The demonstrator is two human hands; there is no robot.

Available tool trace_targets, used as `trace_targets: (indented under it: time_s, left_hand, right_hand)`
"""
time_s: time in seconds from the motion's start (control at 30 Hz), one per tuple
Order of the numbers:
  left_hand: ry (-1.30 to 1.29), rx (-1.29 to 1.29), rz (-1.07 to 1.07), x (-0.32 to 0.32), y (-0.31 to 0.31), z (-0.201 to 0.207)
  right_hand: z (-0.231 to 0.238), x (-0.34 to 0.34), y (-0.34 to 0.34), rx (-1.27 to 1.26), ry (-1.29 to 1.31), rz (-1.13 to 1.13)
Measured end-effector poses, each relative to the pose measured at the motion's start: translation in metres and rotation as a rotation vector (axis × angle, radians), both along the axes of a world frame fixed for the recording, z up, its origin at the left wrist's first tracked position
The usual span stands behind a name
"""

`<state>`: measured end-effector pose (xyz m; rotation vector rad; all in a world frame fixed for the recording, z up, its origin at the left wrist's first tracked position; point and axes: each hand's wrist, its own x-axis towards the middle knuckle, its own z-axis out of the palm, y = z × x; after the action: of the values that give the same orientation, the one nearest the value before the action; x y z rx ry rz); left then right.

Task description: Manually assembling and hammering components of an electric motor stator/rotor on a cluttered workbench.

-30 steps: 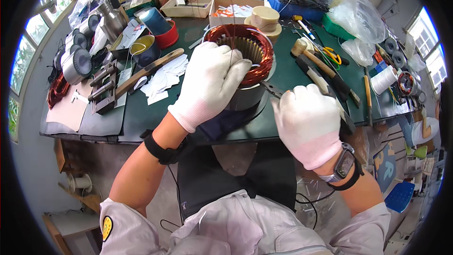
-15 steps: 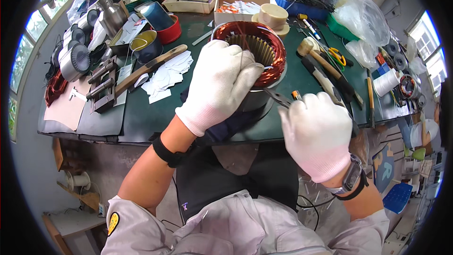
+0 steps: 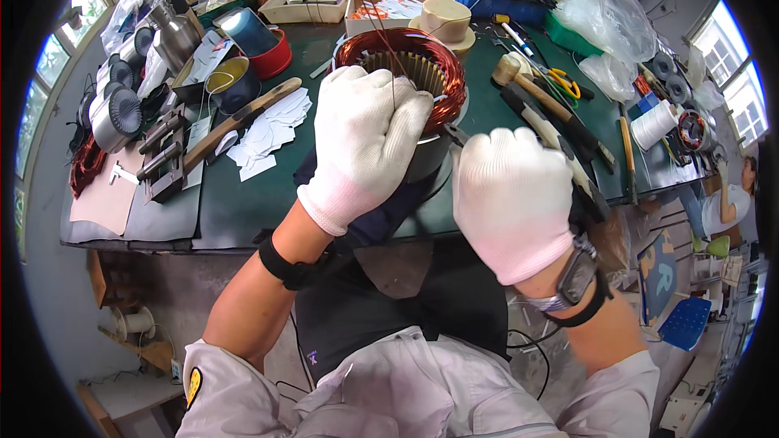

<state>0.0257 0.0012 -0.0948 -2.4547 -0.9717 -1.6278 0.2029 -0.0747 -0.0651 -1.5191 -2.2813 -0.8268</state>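
Note:
A motor stator (image 3: 450, 57) with reddish-brown copper windings and a slotted inner bore stands upright on the green bench in front of me. My left hand (image 3: 365, 142), in a white knit glove, is closed at its near left rim. Thin dark wires (image 3: 391, 53) rise from between its thumb and fingers. My right hand (image 3: 513, 195), gloved likewise, is closed round a tool with a dark metal tip (image 3: 457, 133), which points at the stator's near right rim. The fist hides the tool's handles, so its exact kind cannot be told. Dark cloth (image 3: 369, 215) lies beneath the left wrist.
White paper slips (image 3: 272, 131) and a wooden-handled tool (image 3: 243, 118) lie left. A mallet (image 3: 544, 97), yellow-handled scissors (image 3: 561, 81) and a white thread spool (image 3: 653, 126) lie right. Behind stand a cream round block (image 3: 445, 20) and a carton of slips (image 3: 353, 24).
My right hand has moved left and up, bringing the tool tip against or near the stator's rim. My left hand stays closed at the windings. The whole view has shifted slightly.

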Motion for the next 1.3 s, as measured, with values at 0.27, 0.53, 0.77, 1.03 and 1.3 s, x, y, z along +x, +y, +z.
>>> trace_targets:
  time_s: [0.27, 0.53, 0.77, 1.03, 1.3]
  left_hand:
    - [-0.057, -0.209, 0.002, -0.001, 0.000, 0.008]
    - [0.012, -0.347, -0.165, -0.020, -0.005, 0.029]
    - [0.103, -0.163, -0.051, -0.016, -0.002, 0.014]
    - [0.112, -0.097, 0.011, -0.004, -0.007, 0.007]
    - [0.070, -0.101, 0.044, -0.001, -0.008, 0.005]
  right_hand:
    - [0.052, 0.013, 0.025, -0.182, -0.029, 0.079]
    - [0.004, 0.020, -0.012, -0.104, 0.127, 0.093]
    - [-0.013, 0.003, -0.018, 0.003, 0.097, 0.055]
    - [-0.010, 0.005, -0.021, -0.054, 0.044, -0.102]
    - [-0.003, -0.003, -0.015, -0.076, -0.046, -0.088]
